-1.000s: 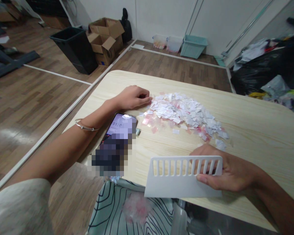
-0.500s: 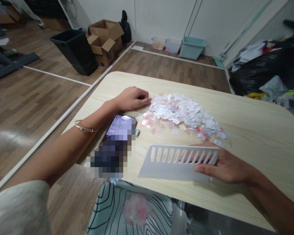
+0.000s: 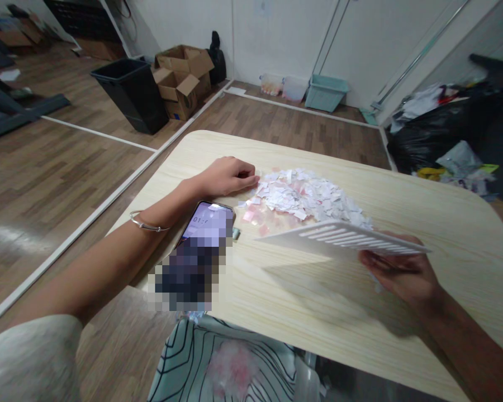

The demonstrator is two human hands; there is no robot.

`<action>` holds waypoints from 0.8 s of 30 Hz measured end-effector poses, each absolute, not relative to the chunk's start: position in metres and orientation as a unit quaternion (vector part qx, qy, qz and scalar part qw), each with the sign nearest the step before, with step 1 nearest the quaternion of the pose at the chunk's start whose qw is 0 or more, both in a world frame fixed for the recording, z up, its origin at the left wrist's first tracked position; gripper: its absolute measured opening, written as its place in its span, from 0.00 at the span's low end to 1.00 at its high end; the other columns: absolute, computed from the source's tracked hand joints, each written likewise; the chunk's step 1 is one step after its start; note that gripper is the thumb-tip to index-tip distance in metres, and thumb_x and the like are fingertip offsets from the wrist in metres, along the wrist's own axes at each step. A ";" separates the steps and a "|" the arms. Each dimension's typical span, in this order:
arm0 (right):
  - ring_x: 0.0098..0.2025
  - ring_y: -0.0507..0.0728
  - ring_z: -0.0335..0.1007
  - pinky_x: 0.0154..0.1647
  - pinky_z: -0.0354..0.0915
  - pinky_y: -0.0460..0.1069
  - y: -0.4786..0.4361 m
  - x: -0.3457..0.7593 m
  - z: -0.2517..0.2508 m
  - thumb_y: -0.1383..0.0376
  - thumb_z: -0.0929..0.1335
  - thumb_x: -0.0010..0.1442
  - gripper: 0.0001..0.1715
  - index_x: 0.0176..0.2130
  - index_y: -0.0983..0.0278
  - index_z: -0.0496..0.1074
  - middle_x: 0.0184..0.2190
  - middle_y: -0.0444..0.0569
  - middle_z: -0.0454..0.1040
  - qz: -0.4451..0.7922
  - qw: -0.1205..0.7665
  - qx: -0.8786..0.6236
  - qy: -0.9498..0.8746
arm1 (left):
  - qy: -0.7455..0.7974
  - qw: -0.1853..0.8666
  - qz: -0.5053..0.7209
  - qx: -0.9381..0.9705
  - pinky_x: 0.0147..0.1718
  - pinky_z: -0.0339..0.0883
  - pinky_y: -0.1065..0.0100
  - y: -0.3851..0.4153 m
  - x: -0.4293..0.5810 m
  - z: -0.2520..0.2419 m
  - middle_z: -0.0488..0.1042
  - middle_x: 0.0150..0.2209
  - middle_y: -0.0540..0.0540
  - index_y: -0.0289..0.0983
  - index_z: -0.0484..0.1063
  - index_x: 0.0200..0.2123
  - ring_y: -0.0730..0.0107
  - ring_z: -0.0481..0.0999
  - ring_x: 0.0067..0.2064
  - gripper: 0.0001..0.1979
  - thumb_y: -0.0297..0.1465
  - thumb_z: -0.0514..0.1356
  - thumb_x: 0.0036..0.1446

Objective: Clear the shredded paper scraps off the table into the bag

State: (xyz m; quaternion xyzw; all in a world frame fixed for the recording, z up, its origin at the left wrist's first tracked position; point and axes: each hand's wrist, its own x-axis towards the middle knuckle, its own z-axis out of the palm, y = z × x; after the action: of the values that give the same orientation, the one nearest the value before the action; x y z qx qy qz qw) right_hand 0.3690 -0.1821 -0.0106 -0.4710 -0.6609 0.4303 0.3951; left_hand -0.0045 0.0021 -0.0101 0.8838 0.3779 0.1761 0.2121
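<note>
A heap of small white and pink paper scraps (image 3: 305, 196) lies in the middle of a pale wooden table (image 3: 444, 223). My left hand (image 3: 228, 176) rests on the table at the heap's left edge, fingers curled, fingertips touching the nearest scraps. My right hand (image 3: 402, 273) holds a white plastic scraper with slots along one side (image 3: 339, 237). The scraper is tilted nearly flat, hovering over the heap's near right side and hiding some scraps. A silver bangle (image 3: 145, 223) is on my left wrist.
A phone (image 3: 203, 231) lies on the table near my left forearm, a small object (image 3: 236, 233) beside it. A striped bag with pink scraps (image 3: 226, 357) hangs below the near table edge. On the floor stand a black bin (image 3: 129, 92), cardboard boxes (image 3: 182, 78), black rubbish bags (image 3: 444, 128).
My right hand has lifted the scraper from upright near the table's front edge, tilted it flat and carried it forward over the heap's near side. My left hand has stayed put.
</note>
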 end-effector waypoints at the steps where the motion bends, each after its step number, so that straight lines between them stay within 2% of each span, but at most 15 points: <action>1: 0.54 0.70 0.91 0.62 0.85 0.65 -0.182 0.366 -0.003 0.56 0.82 0.68 0.10 0.49 0.52 0.91 0.48 0.54 0.93 0.418 0.391 -0.452 -0.684 | 0.377 0.212 0.177 0.884 0.31 0.48 0.61 0.002 -0.005 -0.010 0.64 0.20 0.53 0.41 0.70 0.25 0.68 0.58 0.25 0.19 0.42 0.61 0.69; 3: 0.52 0.69 0.93 0.65 0.83 0.63 -0.181 0.358 0.011 0.60 0.82 0.67 0.08 0.48 0.50 0.93 0.45 0.53 0.94 0.397 0.384 -0.402 -0.730 | 0.376 0.213 0.176 0.885 0.31 0.49 0.61 0.002 -0.005 -0.010 0.65 0.20 0.53 0.41 0.70 0.25 0.68 0.59 0.25 0.20 0.42 0.61 0.69; 7: 0.50 0.64 0.94 0.62 0.84 0.58 -0.179 0.344 0.022 0.68 0.78 0.69 0.21 0.56 0.47 0.91 0.49 0.52 0.94 0.370 0.404 -0.322 -0.772 | 0.379 0.215 0.168 0.884 0.31 0.49 0.61 0.002 -0.004 -0.010 0.64 0.21 0.53 0.42 0.69 0.25 0.68 0.59 0.25 0.20 0.43 0.61 0.69; 12: 0.47 0.65 0.95 0.52 0.86 0.55 -0.176 0.342 0.017 0.57 0.76 0.73 0.18 0.59 0.49 0.90 0.49 0.56 0.94 0.368 0.413 -0.260 -0.791 | 0.383 0.216 0.165 0.883 0.31 0.49 0.61 0.001 -0.004 -0.009 0.64 0.20 0.53 0.42 0.70 0.26 0.68 0.59 0.25 0.19 0.44 0.60 0.69; 15: 0.47 0.65 0.95 0.51 0.86 0.54 -0.175 0.341 0.016 0.50 0.75 0.75 0.20 0.60 0.50 0.90 0.48 0.56 0.94 0.382 0.397 -0.236 -0.801 | 0.379 0.217 0.169 0.884 0.31 0.49 0.61 0.002 -0.004 -0.010 0.64 0.21 0.53 0.42 0.70 0.26 0.68 0.59 0.25 0.20 0.43 0.61 0.69; 17: 0.50 0.65 0.94 0.54 0.86 0.55 -0.175 0.340 0.015 0.47 0.75 0.76 0.21 0.61 0.50 0.89 0.48 0.56 0.94 0.397 0.375 -0.229 -0.806 | 0.378 0.217 0.170 0.883 0.31 0.48 0.60 0.002 -0.004 -0.010 0.64 0.21 0.53 0.42 0.70 0.25 0.68 0.58 0.25 0.20 0.43 0.61 0.69; 21: 0.56 0.62 0.92 0.60 0.82 0.53 -0.171 0.343 0.015 0.52 0.76 0.77 0.18 0.61 0.50 0.89 0.51 0.54 0.93 0.411 0.317 -0.201 -0.831 | 0.375 0.218 0.170 0.885 0.32 0.48 0.60 0.002 -0.005 -0.010 0.63 0.20 0.53 0.41 0.69 0.25 0.68 0.57 0.25 0.21 0.43 0.61 0.69; 24: 0.58 0.61 0.91 0.63 0.79 0.52 -0.164 0.351 0.018 0.49 0.77 0.75 0.20 0.60 0.52 0.89 0.50 0.53 0.94 0.409 0.277 -0.176 -0.851 | 0.376 0.220 0.166 0.885 0.32 0.49 0.60 0.002 -0.005 -0.010 0.62 0.20 0.53 0.41 0.70 0.25 0.69 0.58 0.25 0.21 0.43 0.60 0.70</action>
State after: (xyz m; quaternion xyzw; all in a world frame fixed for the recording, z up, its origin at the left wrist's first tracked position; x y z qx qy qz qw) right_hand 0.3511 -0.1637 0.0178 -0.1764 -0.8513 0.4091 0.2770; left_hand -0.0050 0.0021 -0.0098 0.8846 0.3763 0.1655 0.2203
